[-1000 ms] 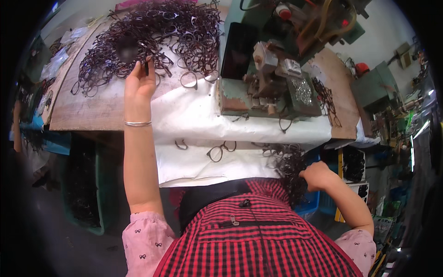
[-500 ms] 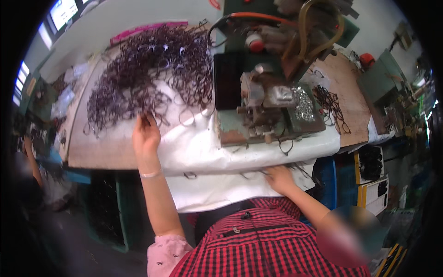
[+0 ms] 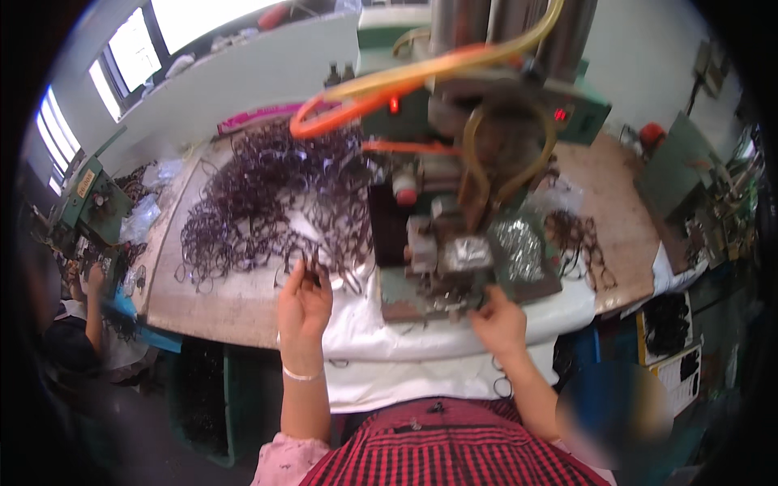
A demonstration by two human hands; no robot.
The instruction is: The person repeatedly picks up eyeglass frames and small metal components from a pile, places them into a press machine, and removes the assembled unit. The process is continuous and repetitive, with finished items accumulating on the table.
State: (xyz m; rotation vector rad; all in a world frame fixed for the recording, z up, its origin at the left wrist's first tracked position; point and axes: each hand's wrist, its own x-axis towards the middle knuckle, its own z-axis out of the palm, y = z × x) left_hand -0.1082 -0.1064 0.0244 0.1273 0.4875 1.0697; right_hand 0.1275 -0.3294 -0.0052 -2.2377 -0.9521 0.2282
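Palm up, my left hand (image 3: 305, 314) is at the front edge of a big heap of dark eyeglass frames (image 3: 267, 186), its fingers curled round a dark frame at the fingertips. My right hand (image 3: 500, 326) touches the front of the bench machine (image 3: 405, 301), close to its metal fixture (image 3: 466, 255). Its fingers are closed, and whatever they may hold is hidden. On the machine's right side lie many small shiny metal parts (image 3: 521, 247). A loose eyeglass frame (image 3: 502, 386) lies on the white sheet below my right forearm.
A white sheet (image 3: 365, 381) hangs over the table's front edge. Orange and yellow hoses (image 3: 421, 73) arch over the machine. More dark frames (image 3: 579, 243) lie at the right. Trays (image 3: 668, 332) stand low right, a green bin (image 3: 231, 405) low left. Another person (image 3: 81, 340) works at far left.
My right hand has risen from the white sheet to the machine's front. The left hand stays by the heap with its fingers curled. The whole view has shifted, showing more of the machine.
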